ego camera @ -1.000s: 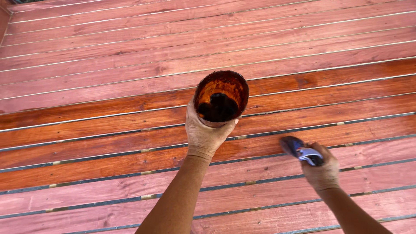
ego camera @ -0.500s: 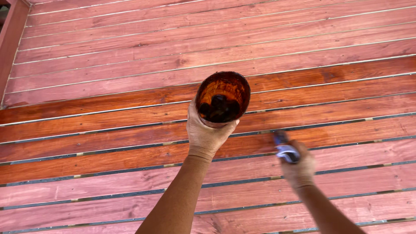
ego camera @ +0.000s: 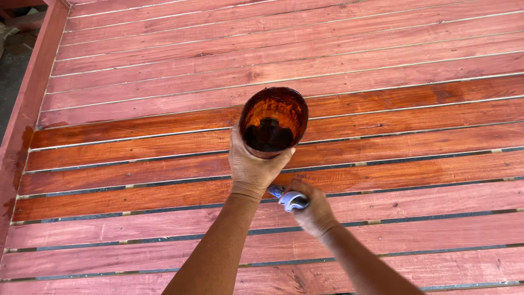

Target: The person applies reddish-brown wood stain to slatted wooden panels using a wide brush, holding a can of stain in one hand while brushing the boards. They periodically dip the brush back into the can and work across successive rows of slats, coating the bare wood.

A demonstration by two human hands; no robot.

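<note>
Slatted wooden deck (ego camera: 382, 71) of reddish boards fills the view; the far boards look dull and dry, a band of middle boards (ego camera: 415, 164) is darker and glossy, apparently wet with stain. A red side rail (ego camera: 27, 114) runs along the left edge. Left hand (ego camera: 254, 166), gloved, wraps closed around a stain-smeared container (ego camera: 273, 121) held out over the wet band, mouth tipped toward the camera, dark liquid pooled at its bottom. Right hand (ego camera: 311, 210), also gloved, is closed around a brush handle (ego camera: 286, 198), just beside and below the left wrist; bristles hidden, can't tell if loaded. Risks, as I judge: the tilted container could slop stain and blotch the boards; hands crowding together may bump and jog it; drips from the brush could spot dry boards
</note>
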